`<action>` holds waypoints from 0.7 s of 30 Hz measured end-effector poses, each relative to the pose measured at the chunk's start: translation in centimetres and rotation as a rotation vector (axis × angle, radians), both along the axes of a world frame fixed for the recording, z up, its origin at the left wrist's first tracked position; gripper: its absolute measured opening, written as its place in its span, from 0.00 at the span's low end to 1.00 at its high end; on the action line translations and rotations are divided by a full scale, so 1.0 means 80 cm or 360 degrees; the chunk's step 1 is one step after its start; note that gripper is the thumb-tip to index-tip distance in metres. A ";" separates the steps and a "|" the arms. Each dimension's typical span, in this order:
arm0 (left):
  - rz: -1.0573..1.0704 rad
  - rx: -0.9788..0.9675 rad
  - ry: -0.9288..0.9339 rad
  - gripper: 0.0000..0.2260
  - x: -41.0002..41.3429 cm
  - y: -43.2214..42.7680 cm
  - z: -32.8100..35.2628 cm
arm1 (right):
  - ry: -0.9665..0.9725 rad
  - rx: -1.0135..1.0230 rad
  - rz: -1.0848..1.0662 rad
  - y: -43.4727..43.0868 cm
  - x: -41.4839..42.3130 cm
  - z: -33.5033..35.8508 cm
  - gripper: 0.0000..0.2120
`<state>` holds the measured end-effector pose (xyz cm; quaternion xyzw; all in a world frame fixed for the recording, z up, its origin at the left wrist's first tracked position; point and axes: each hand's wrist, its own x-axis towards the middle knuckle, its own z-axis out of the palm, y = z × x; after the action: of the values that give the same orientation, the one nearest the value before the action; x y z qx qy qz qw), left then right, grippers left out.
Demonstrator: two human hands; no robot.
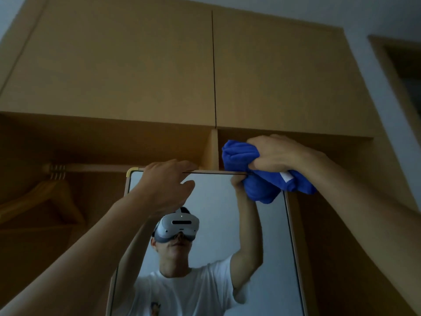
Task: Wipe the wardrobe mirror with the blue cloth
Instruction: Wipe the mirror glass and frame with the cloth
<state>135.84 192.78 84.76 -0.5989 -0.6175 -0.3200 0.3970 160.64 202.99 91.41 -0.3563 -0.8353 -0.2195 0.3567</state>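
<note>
The wardrobe mirror (214, 201) stands in front of me in a thin gold-cornered frame and reflects a person in a white T-shirt and a headset. My left hand (166, 185) grips the mirror's top edge near its left corner, fingers over the rim and thumb on the glass side. My right hand (275, 153) clutches the bunched blue cloth (241, 158) at the mirror's top right corner. Part of the cloth hangs over the top edge onto the glass, and a white tag shows on it.
Behind the mirror is the open wooden wardrobe (136, 71) with two shut upper doors. A rail with wooden hangers (49, 197) sits at the left. A vertical divider (211, 149) stands behind the mirror's top edge. A door frame (396, 71) is at the far right.
</note>
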 end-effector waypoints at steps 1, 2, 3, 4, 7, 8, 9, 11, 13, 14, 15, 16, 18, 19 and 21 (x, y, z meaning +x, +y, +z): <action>-0.0020 0.0009 0.0002 0.19 0.000 -0.001 0.000 | -0.0006 -0.0015 0.0029 -0.004 -0.007 0.002 0.06; -0.0033 0.0023 0.0008 0.19 0.002 -0.001 -0.002 | -0.0017 -0.0020 0.0061 -0.009 -0.016 0.004 0.06; -0.0039 0.0036 0.0016 0.18 0.004 -0.002 -0.003 | -0.0031 -0.0014 0.0090 -0.016 -0.027 0.005 0.06; -0.0043 0.0044 0.0024 0.18 0.007 -0.002 -0.004 | -0.0047 0.0004 0.0108 -0.023 -0.039 0.005 0.06; -0.0045 0.0071 0.0040 0.15 0.012 -0.003 -0.009 | -0.0075 0.0107 0.0091 -0.043 -0.071 0.002 0.07; -0.0048 0.0091 0.0049 0.13 0.013 -0.003 -0.010 | -0.0065 0.0142 0.0086 -0.046 -0.077 0.000 0.07; -0.0056 0.0110 0.0052 0.12 0.012 -0.004 -0.012 | -0.0045 0.0171 0.0093 -0.048 -0.080 -0.003 0.07; -0.0079 0.0135 0.0028 0.12 0.009 -0.006 -0.012 | 0.0018 0.0213 0.0132 -0.045 -0.076 -0.011 0.08; -0.0024 0.0140 0.0036 0.14 0.005 -0.008 -0.011 | 0.0078 0.0242 0.0153 -0.034 -0.059 -0.019 0.09; 0.0051 0.0126 0.0078 0.15 0.002 -0.009 -0.011 | 0.0095 0.0251 0.0115 -0.026 -0.046 -0.022 0.09; 0.0143 0.0104 0.0122 0.16 -0.002 -0.010 -0.011 | 0.0109 0.0249 0.0032 -0.018 -0.030 -0.024 0.09; 0.0231 0.0077 0.0144 0.18 -0.006 -0.011 -0.012 | 0.0129 0.0232 -0.0075 -0.009 -0.012 -0.026 0.09; 0.0337 0.0070 0.0121 0.21 -0.015 -0.014 -0.017 | 0.0201 0.0142 -0.0220 0.007 0.022 -0.029 0.08; 0.0355 0.0097 0.0097 0.22 -0.018 -0.015 -0.020 | 0.0248 0.0089 -0.0219 0.012 0.032 -0.031 0.07; 0.0344 0.0129 0.0047 0.22 -0.021 -0.015 -0.022 | 0.0289 0.0065 -0.0196 0.015 0.037 -0.035 0.07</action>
<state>134.17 191.57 82.96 -0.5169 -0.6592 -0.2911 0.4621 163.57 204.19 88.64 -0.4179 -0.7714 -0.2247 0.4240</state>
